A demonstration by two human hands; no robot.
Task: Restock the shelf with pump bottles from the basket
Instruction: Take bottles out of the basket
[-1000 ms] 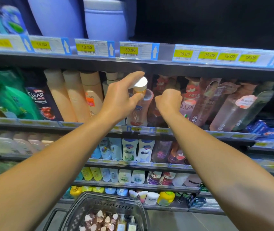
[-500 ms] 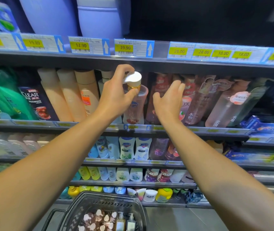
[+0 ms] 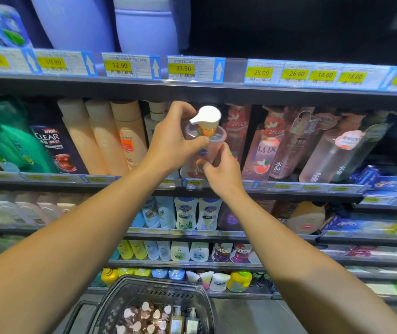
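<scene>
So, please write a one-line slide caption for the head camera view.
Both hands, left hand and right hand, hold a pink white-capped pump bottle at the shelf.

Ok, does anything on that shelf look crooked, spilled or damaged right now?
No spill or damage shows. One thing is askew: the pink pump bottle leans left, not yet settled among the upright bottles. The left hand grips its neck below the white pump head; the right hand holds its lower body at the shelf edge.

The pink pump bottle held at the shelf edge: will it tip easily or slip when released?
The pink pump bottle looks tall and narrow, so probably tippy. Its smooth plastic may be slippery; left hand and right hand both steady it. It looks full, likely fairly heavy.
</scene>
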